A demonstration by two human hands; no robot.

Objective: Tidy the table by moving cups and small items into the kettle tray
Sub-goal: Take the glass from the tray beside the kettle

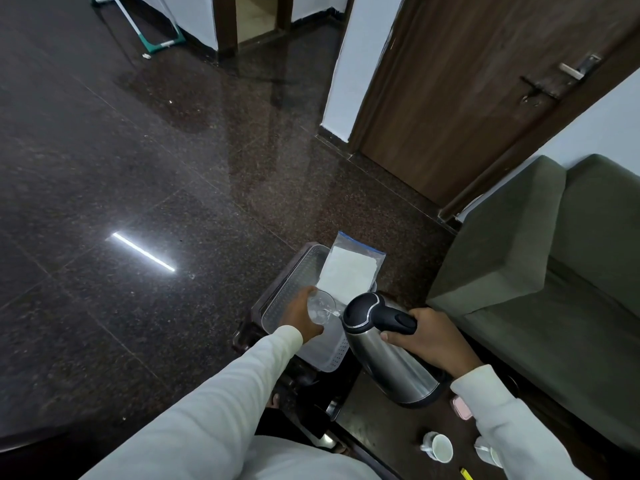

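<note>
My left hand point(300, 317) grips a clear glass point(321, 306) tilted over the translucent plastic tray point(294, 289). My right hand point(429, 339) holds the black handle of a steel kettle point(388, 362), which is tipped with its spout at the glass; a thin stream of water runs into the glass. A zip bag with white contents point(349, 271) lies across the far end of the tray. On the dark table point(381, 427) near me lie a white cup on its side point(438, 446), a second white cup point(486, 452) partly behind my right sleeve, a pink item point(462, 408) and a yellow item point(466, 473).
A green sofa point(554, 271) stands close on the right of the table. A brown wooden door point(485, 81) is behind it. Dark polished floor point(138, 168) spreads to the left. A dark stand point(266, 299) carries the tray.
</note>
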